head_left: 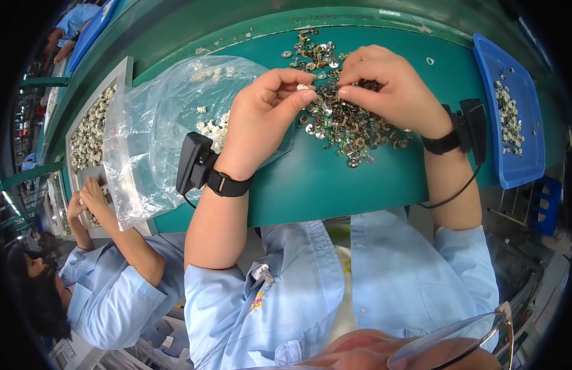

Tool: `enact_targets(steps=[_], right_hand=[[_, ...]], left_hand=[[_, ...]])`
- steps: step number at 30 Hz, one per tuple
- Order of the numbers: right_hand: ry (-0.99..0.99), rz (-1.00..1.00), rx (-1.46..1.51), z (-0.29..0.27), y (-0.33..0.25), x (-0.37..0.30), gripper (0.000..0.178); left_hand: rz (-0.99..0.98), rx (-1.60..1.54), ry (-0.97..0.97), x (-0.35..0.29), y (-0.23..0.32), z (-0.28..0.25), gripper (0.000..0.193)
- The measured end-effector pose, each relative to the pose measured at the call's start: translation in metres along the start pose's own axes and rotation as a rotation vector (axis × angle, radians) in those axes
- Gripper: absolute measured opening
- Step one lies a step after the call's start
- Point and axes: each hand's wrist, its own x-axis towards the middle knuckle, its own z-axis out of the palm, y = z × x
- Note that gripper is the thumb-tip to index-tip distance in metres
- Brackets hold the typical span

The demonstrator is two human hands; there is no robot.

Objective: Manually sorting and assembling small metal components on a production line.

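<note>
Worked at a green worktop (310, 188) beside a clear bag (151, 126); above heaped metal parts (358, 126), held right grip (394, 86) with fingertips close, contents impossible to tell; pinched in left grip (261, 117), at the heap's left, a small white piece (303, 87).

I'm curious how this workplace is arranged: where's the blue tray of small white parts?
The head view shows the blue tray at the right end of the green table, right of the right hand.

Parts (352, 132) are heaped on the desk (335, 194). A bag (147, 148) is laid to their left, a tray (521, 169) set to their right.
</note>
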Motion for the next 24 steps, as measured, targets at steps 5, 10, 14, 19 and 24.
enact_targets(steps=[5,10,14,19,24], right_hand=[[0.073,0.243,0.307,-0.004,-0.001,-0.001,0.011],[0.056,0.353,0.506,-0.001,-0.005,0.000,0.009],[0.126,0.172,0.565,0.007,0.001,-0.001,0.010],[0.078,0.267,0.791,0.006,-0.001,-0.001,0.020],[0.090,0.329,0.719,0.003,-0.007,0.001,0.029]], left_hand=[[0.035,-0.088,0.016,0.002,0.001,0.002,0.019],[0.036,-0.053,0.000,0.000,-0.001,0.003,0.019],[0.026,-0.053,-0.009,0.000,-0.001,0.003,0.018],[0.005,-0.020,-0.021,-0.001,0.001,0.003,0.018],[0.008,-0.024,-0.026,-0.002,-0.001,0.004,0.018]])
